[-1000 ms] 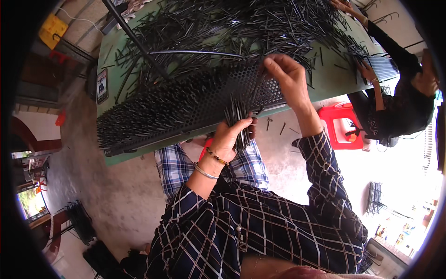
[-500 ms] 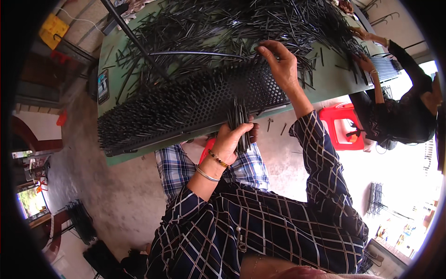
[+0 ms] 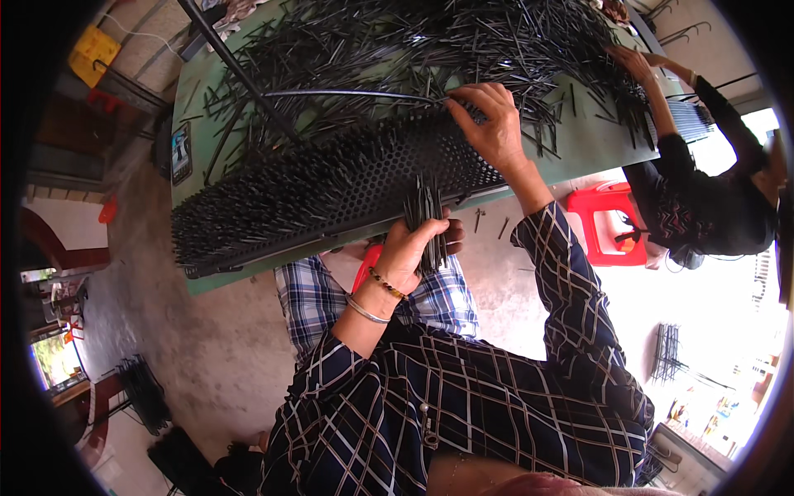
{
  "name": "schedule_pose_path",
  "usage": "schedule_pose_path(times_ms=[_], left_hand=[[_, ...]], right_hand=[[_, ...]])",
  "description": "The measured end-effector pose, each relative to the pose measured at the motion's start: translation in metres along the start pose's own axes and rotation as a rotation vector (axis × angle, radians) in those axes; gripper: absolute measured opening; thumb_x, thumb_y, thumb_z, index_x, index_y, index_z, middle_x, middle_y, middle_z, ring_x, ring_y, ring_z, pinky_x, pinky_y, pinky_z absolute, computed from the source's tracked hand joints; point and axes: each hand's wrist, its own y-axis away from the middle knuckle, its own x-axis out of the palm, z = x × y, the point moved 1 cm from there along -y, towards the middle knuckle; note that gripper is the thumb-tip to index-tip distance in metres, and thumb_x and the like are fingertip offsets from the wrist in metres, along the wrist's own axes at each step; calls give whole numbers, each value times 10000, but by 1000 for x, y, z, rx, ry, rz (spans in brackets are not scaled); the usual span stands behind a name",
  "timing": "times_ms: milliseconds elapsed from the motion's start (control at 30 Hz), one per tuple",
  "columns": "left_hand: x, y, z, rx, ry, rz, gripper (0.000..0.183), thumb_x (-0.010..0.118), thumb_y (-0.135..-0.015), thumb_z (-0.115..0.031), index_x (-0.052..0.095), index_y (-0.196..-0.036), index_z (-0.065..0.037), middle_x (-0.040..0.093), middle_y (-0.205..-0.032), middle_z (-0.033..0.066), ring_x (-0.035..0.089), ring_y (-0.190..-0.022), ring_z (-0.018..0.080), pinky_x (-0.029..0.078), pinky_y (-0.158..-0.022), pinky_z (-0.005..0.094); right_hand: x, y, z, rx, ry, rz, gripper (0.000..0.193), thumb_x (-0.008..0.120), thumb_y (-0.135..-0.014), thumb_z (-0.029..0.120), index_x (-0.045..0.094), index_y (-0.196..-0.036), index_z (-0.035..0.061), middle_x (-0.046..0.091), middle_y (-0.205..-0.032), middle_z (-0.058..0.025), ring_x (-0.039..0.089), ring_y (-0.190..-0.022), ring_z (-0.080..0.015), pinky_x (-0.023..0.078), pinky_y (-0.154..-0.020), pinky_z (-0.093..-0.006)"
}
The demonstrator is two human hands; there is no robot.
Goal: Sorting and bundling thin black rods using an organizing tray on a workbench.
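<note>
My left hand (image 3: 411, 252) is closed round an upright bundle of thin black sticks (image 3: 426, 211), in front of the near edge of a black perforated rack (image 3: 374, 183). The rack's left part bristles with black sticks standing in its holes, while bare holes show toward the right. Above the rack's right part is my right hand (image 3: 492, 128), its thumb and forefinger pinched together near the far edge. Whatever those fingertips hold is too small to make out. The tip of a long thin black rod (image 3: 356, 94) comes close to them.
A big heap of loose black sticks (image 3: 397, 45) covers the green table (image 3: 186, 103). A phone (image 3: 181, 155) lies at its left edge. On the right, a person in dark clothes reaches into the heap with both hands (image 3: 637, 64), beside a red stool (image 3: 608, 223).
My right hand has shifted a little left and its fingers have dipped toward the rack. My left hand stays put. The other person's nearer hand has moved farther into the heap.
</note>
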Motion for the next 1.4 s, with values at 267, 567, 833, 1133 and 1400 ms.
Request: schedule_pose_path(times_ms=[267,567,833,1133,1400], left_hand=[[1,0,-1,14,3,-5,203,596,-859,-76,567,-1041,11,660,-922,138,673,-818,220,575,-730,336],[1,-2,2,25,-20,-9,157,599,-863,-78,578,-995,5,669,-898,138,678,-801,224,572,-708,327],[3,1,-1,7,6,-33,189,600,-855,-93,580,-1013,10,625,-896,88,652,-792,193,575,-680,326],[13,0,-8,64,82,-34,227,603,-848,-111,576,-1037,12,611,-934,61,636,-770,171,583,-676,331],[5,-3,3,130,-146,40,176,639,-841,-124,603,-963,-3,632,-807,57,637,-673,156,533,-583,281]], right_hand=[[1,4,-1,37,28,-90,139,743,-740,109,706,-859,47,674,-922,-68,605,-887,-237,472,-793,-342],[-1,1,4,-50,109,-38,139,748,-731,133,686,-824,51,656,-902,-50,586,-874,-245,441,-811,-350],[-11,2,15,76,30,-66,190,754,-731,149,686,-856,24,655,-888,-80,612,-848,-276,481,-760,-357],[-26,41,49,699,-682,664,265,706,-843,197,690,-902,-61,663,-721,-57,572,-662,-69,447,-567,-240],[-29,45,37,846,-702,643,241,688,-856,187,689,-893,-51,655,-743,-39,577,-664,-83,454,-591,-236]])
